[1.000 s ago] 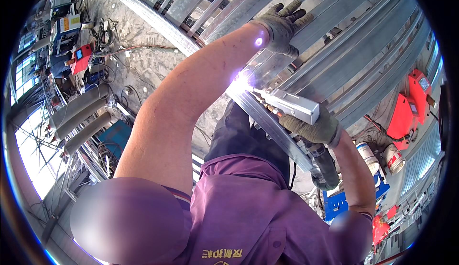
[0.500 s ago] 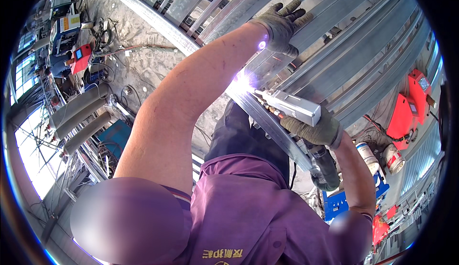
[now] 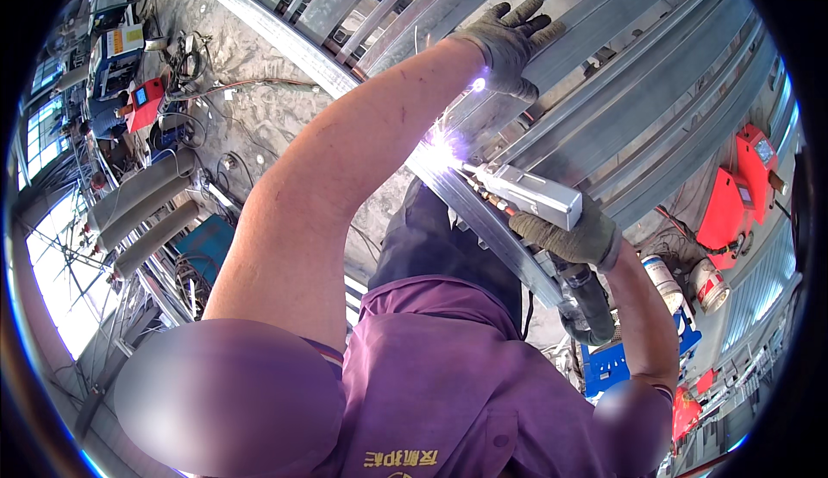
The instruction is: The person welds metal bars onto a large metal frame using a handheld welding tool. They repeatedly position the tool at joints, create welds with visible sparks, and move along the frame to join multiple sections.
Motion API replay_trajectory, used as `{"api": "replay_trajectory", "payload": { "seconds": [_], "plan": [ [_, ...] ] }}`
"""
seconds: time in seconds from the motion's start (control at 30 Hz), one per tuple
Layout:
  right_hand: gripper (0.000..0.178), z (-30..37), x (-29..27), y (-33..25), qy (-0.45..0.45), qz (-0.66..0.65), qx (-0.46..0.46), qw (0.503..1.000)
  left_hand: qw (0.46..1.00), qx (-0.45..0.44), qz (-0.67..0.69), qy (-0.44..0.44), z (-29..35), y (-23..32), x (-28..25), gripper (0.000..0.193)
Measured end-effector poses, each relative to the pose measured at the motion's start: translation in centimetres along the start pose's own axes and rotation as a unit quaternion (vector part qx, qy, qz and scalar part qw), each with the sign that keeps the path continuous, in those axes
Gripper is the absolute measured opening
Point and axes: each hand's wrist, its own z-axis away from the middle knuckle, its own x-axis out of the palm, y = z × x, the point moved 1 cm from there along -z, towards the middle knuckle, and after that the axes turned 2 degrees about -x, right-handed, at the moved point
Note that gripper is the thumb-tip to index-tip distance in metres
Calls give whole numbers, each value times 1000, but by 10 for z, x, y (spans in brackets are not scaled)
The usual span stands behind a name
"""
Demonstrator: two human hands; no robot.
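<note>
One silver-grey, box-bodied metal welding torch [image 3: 536, 195] lies in our right grip [image 3: 571, 235], whose grey-green gloved fingers are wrapped round the torch's rear, with the nozzle [image 3: 473, 168] pointing away from the palm at the white-violet arc [image 3: 442, 152] on the end of a long grey metal rail [image 3: 495, 236]. To weld well, we should, in our judgement, hold that nozzle at an even angle and gap, with our bare left forearm [image 3: 345, 141] clear of the arc. Farther out, our left grip [image 3: 504, 51], gloved and holding nothing, spreads its fingers over flat grey metal slats [image 3: 630, 124].
</note>
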Motion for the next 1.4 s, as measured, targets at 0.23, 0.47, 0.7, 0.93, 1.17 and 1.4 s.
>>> {"api": "replay_trajectory", "payload": {
  "seconds": [0.23,0.47,0.7,0.93,1.17,1.4],
  "plan": [
    [44,3,-2,3,-11,10,21,1000,1000,0,6,4,0,-1,3,121],
    [43,5,-1,12,-13,10,13,1000,1000,8,14,7,0,-2,2,123],
    [45,8,-3,6,-8,7,40,999,1000,6,1,26,-1,-6,11,124],
    [47,11,-7,5,-19,22,51,998,1000,7,-20,16,-2,-4,8,126],
    [45,14,-1,42,4,-103,-6,995,1000,6,-22,16,-3,-3,8,126],
    [49,15,-9,13,-40,0,56,998,1000,-1,-10,5,2,-3,4,124]
  ]
}}
